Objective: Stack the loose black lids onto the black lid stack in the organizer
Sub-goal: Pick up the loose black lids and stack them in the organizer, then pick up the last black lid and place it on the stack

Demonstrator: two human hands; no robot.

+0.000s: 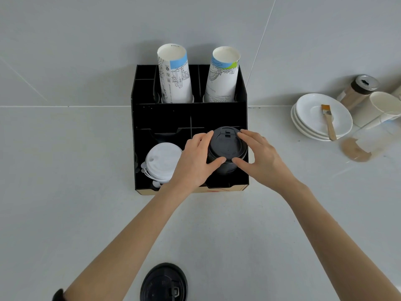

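Observation:
A stack of black lids (pixel 225 148) stands in the front right compartment of the black organizer (pixel 165 115). My left hand (pixel 196 158) grips the stack's left side, thumb at its front. On the stack's right side, my right hand (pixel 259 156) holds it with fingers curled round the rim. One loose black lid (pixel 163 283) lies on the counter near the bottom edge, between my forearms.
A stack of white lids (pixel 162 161) fills the front left compartment. Two stacks of printed paper cups (pixel 174 74) stand in the back compartments. At right sit stacked white saucers (pixel 312 118) with a brush (pixel 328 121), a shaker jar (pixel 358 90) and paper cups (pixel 377 109).

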